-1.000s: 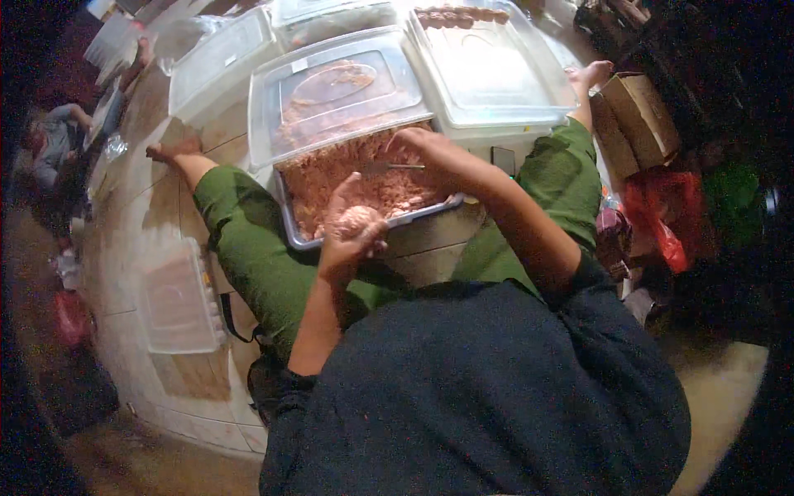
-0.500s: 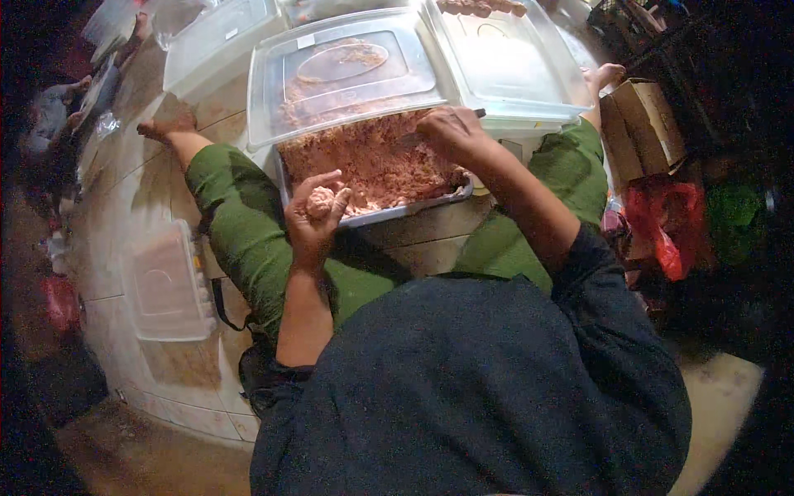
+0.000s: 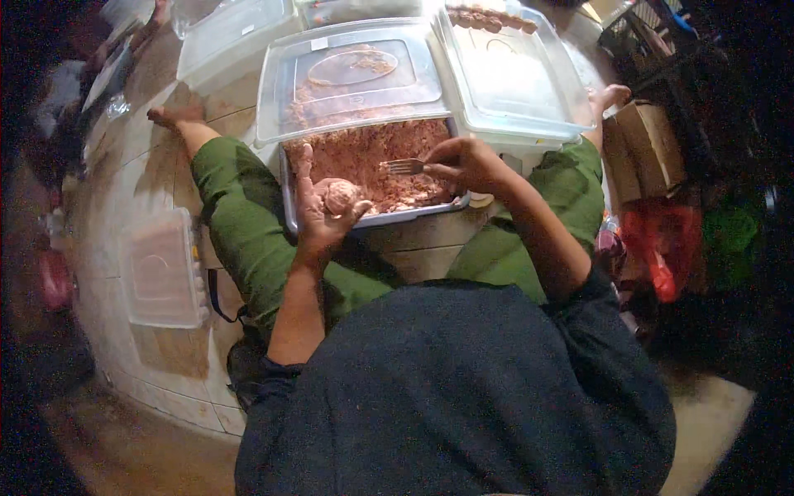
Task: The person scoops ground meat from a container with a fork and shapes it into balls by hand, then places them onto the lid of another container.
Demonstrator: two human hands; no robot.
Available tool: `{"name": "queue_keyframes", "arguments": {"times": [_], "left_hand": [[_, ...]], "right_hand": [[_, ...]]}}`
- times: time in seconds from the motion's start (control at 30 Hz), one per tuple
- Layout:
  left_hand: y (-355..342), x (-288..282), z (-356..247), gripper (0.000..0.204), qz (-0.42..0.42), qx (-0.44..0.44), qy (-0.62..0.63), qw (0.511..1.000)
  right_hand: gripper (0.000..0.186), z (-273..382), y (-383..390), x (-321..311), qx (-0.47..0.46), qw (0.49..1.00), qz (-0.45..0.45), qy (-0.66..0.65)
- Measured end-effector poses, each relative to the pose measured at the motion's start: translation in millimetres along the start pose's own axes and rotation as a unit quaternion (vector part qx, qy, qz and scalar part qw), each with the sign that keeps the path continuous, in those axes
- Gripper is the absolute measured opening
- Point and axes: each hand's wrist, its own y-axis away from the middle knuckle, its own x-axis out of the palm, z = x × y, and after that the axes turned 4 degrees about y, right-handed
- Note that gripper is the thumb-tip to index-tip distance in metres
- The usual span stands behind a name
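Observation:
On the open palm of my left hand (image 3: 318,211) rests a lumpy pinkish-brown ball (image 3: 341,197), fingers spread around it. My right hand (image 3: 471,163) grips a metal fork (image 3: 404,167), its tines pointing left over a plastic tub. That tub (image 3: 389,218) stands between my legs and holds a reddish-brown, crumbly shredded mixture (image 3: 364,149). A clear lid (image 3: 351,74) lies over the tub's far part, with bits of the mixture visible beneath it.
At the far right, a clear plastic container (image 3: 517,78) has a row of brown lumps (image 3: 492,18) along its back. Another clear-lidded container (image 3: 165,269) sits on the tiled floor to my left. A cardboard box (image 3: 645,149) and a red plastic bag (image 3: 662,248) are on the right.
My left hand has opened out flatter under the ball, fingers now spread. The fork has come into plain view, pointing left over the mixture. The head view has shifted slightly.

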Motion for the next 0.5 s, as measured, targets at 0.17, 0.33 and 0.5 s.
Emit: {"name": "queue_keyframes", "arguments": {"times": [0.17, 0.33, 0.5], "left_hand": [[-5, 11, -13, 0.027, 0.052, 0.154, -0.123, 0.979], [7, 23, -33, 0.017, 0.065, -0.021, 0.027, 0.997], [9, 22, -38, 0.017, 0.070, -0.001, -0.007, 0.998]], "right_hand": [[0.020, 36, 34, 3, -0.093, 0.976, -0.025, -0.198], [0.018, 61, 47, 14, -0.216, 0.963, -0.105, 0.126], [0.015, 82, 69, -7, -0.195, 0.944, -0.110, 0.242]]}}
